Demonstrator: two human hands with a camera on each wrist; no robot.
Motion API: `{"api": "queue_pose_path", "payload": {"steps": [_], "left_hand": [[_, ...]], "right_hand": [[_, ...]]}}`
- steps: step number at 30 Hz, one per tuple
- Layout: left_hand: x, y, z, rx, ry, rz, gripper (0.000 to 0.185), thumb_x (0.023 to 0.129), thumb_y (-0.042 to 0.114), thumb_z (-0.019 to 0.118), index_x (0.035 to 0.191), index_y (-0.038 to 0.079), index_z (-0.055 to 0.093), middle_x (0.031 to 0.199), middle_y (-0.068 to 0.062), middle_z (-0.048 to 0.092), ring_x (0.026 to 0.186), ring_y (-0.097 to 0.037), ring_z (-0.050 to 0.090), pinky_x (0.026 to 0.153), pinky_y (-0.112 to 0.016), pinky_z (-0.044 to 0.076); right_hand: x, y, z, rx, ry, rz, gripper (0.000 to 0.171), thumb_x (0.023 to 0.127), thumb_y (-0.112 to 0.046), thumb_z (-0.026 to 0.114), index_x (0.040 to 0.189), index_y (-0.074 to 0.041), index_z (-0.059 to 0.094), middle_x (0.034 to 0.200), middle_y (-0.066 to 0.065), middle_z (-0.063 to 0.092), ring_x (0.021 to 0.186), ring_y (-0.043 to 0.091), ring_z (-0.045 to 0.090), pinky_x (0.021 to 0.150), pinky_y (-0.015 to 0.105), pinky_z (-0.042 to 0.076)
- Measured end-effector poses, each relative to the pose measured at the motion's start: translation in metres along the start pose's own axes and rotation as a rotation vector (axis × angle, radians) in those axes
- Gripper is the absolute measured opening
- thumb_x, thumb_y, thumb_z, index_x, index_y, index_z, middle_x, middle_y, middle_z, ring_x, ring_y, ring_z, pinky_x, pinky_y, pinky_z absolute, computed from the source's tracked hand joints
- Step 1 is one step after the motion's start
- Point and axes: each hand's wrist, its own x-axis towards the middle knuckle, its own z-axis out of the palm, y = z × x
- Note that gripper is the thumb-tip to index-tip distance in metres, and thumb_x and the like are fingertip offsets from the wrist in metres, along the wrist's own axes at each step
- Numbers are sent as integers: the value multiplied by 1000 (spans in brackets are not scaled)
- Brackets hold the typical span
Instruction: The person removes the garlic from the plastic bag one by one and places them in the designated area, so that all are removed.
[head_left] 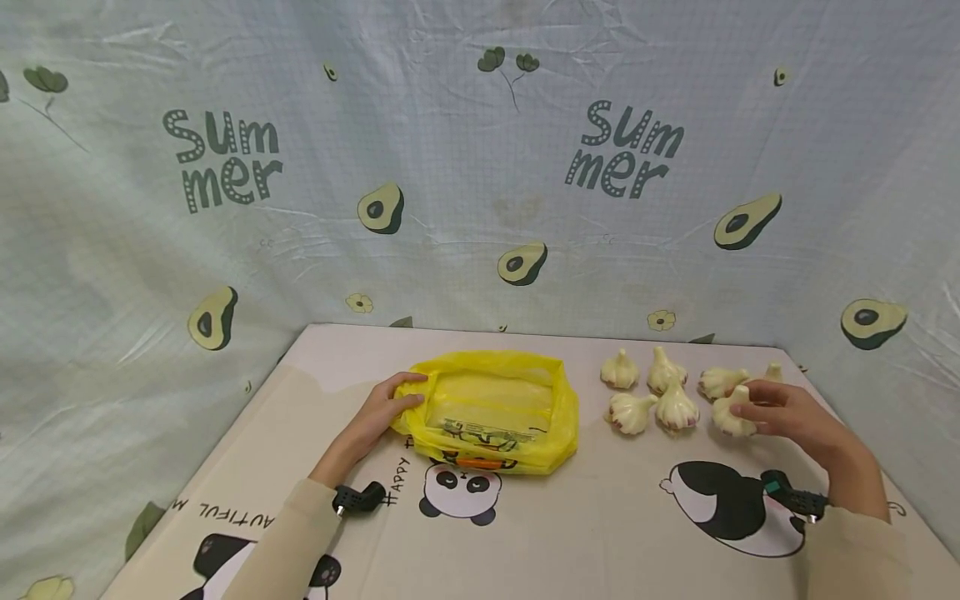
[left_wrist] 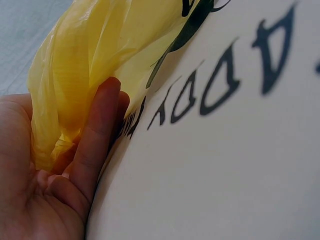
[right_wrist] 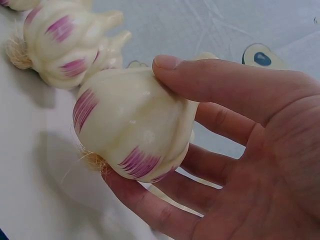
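A yellow plastic bag (head_left: 487, 458) lies on the table with its mouth spread wide. My left hand (head_left: 380, 417) holds the bag's left rim; in the left wrist view the yellow plastic (left_wrist: 75, 65) runs between the thumb and the fingers. On the right, my right hand (head_left: 795, 417) grips a white garlic bulb (right_wrist: 135, 125) with purple streaks and a tuft of roots, thumb on top and fingers beneath. Several more garlic bulbs (head_left: 677, 408) stand to the left of that hand and behind it, one of them (head_left: 773, 372) partly hidden by it.
The pale table cover (head_left: 585, 533) has printed pandas and lettering. Behind the table hangs a light cloth (head_left: 450, 150) with printed avocados, and it also runs down both sides. A dark wrist camera (head_left: 360, 497) sits on the left wrist, another (head_left: 795, 497) on the right.
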Motion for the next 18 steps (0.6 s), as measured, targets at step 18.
{"api": "queue_pose_path", "payload": {"steps": [18], "left_hand": [[1, 1, 0, -23, -5, 0, 46, 102, 20, 61, 147, 9, 53, 163, -14, 37, 125, -25, 56, 92, -21, 54]], "right_hand": [[4, 8, 3, -23, -1, 3, 62, 101, -29, 66, 139, 15, 44, 130, 25, 56, 92, -10, 50, 78, 29, 54]]}}
